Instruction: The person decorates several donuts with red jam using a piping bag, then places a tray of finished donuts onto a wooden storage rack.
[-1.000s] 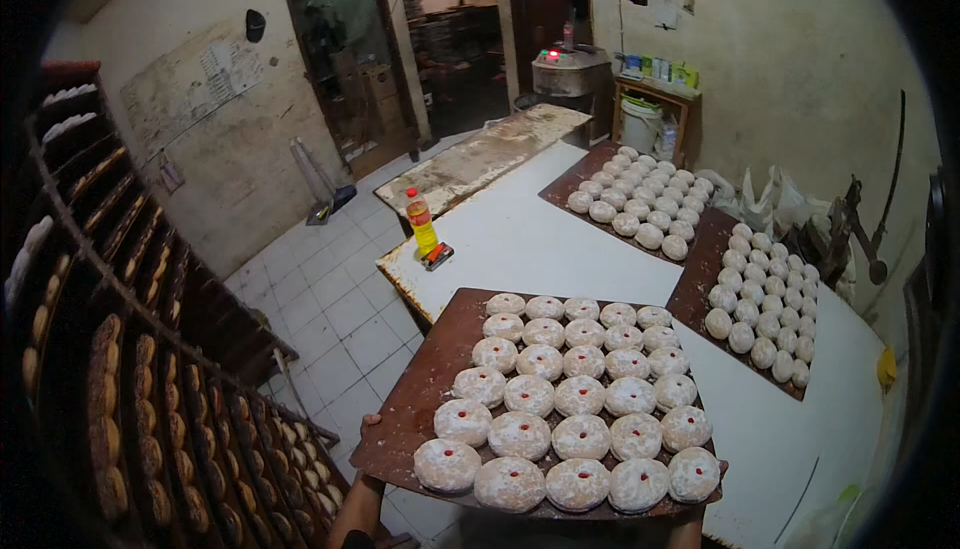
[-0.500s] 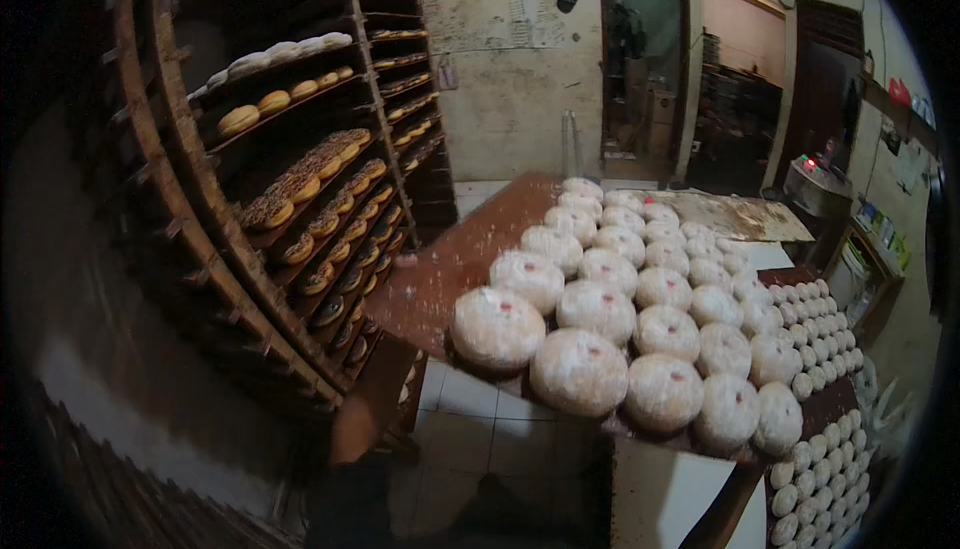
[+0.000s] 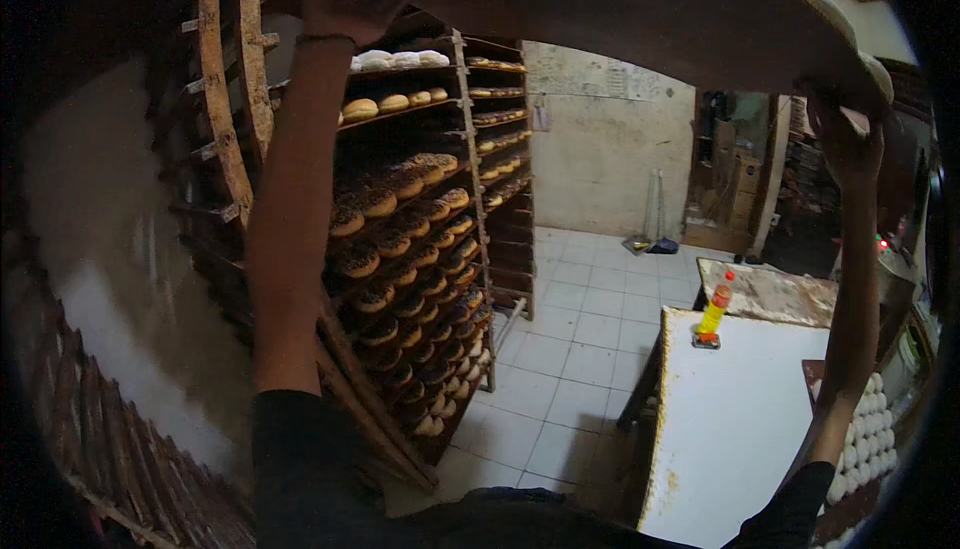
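A dark wooden tray [image 3: 600, 14] is raised overhead, its underside facing me. Along its right edge, a few pale round doughnuts [image 3: 835, 14] peek out; the tray hides the rest of its load. My left hand [image 3: 350, 14] bears the tray's left part from below, the fingers partly lost in shadow. At the tray's right corner, my right hand [image 3: 848, 139] is closed around the edge. Close by my left forearm stands a tall wooden rack [image 3: 465, 149], its shelves loaded with topped doughnuts [image 3: 385, 239] and white-coated ones [image 3: 400, 60].
To the right is a white-topped table [image 3: 710, 419] with a bottle of yellow liquid [image 3: 716, 307] near its far end. Another tray of white doughnuts [image 3: 870, 439] lies beyond my right forearm. A dustpan [image 3: 637, 245] rests on the tiled floor [image 3: 570, 349] by the far wall.
The doughnut tray has gone from in front of me, at about waist height, to overhead, hiding its top. Both arms are now stretched upward, and the view has turned left toward the rack.
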A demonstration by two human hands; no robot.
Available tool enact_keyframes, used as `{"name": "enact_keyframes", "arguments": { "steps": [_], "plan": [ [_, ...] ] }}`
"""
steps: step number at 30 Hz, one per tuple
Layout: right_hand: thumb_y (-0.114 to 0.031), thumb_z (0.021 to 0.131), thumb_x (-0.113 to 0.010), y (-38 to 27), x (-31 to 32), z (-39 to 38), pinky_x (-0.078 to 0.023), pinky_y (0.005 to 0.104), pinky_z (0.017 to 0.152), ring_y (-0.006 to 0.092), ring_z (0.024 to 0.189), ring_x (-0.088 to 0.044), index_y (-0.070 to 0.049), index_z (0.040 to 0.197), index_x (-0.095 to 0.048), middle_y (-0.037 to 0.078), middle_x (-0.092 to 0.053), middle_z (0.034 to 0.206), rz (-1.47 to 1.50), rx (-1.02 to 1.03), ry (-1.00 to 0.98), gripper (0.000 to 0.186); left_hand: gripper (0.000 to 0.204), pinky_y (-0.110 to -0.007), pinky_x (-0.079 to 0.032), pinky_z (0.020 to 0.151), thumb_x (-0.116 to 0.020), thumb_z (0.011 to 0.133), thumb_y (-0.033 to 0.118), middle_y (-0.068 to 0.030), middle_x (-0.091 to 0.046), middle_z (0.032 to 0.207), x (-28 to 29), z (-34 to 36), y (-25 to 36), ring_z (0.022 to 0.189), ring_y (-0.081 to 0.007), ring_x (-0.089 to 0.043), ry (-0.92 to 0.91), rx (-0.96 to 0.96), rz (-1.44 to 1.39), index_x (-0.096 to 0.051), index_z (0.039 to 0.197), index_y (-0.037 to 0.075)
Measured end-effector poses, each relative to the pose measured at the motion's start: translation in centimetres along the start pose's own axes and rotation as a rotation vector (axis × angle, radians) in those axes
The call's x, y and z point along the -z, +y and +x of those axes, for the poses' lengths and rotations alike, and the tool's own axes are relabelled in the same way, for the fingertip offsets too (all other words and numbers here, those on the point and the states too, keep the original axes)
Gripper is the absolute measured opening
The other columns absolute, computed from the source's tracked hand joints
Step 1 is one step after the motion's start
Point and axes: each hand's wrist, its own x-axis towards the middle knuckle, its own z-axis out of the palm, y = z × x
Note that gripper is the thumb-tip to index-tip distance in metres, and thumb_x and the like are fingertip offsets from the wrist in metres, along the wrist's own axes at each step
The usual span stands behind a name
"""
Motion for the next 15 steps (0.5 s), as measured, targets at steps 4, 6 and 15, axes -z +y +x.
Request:
{"name": "enact_keyframes", "arguments": {
  "steps": [4,6,15],
  "plan": [
    [-0.03,0.077,-0.051,1.9,2.1,6.2,-0.027,0.0374,0.096,0.0315,0.12,-0.024,0.007,0.126,-0.013,0.025,-0.017,0.131,0.08,-0.077,-0.129,0.072,0.054,-0.046,-0.033,0.092,-0.025,0.082,0.052,-0.0043,-0.027,0.132,-0.2,3.3,6.0,0.119,-0.0264,-0.03,-0.098,-0.228,1.473,-0.023,0.129,0.024],
    [-0.027,0.078,-0.051,2.4,3.4,9.0,-0.029,0.0369,0.094,0.0311,0.119,-0.026,0.007,0.126,-0.013,0.025,-0.017,0.131,0.114,-0.112,-0.197,0.071,0.052,-0.047,-0.031,0.093,-0.022,0.083,0.052,-0.0027,-0.026,0.133,-0.9,2.9,7.5,0.119,-0.0258,-0.029,-0.065,-0.302,2.191,-0.021,0.129,0.028],
    [-0.014,0.078,-0.051,14.2,13.5,26.3,-0.041,0.0348,0.086,0.0296,0.116,-0.033,0.005,0.128,-0.012,0.023,-0.02,0.131,0.419,-0.444,-0.638,0.066,0.045,-0.048,-0.02,0.099,-0.012,0.083,0.05,0.0024,-0.025,0.133,-4.6,-1.4,9.7,0.121,-0.0238,-0.027,0.425,0.405,3.864,-0.014,0.126,0.038]
  ]
}}
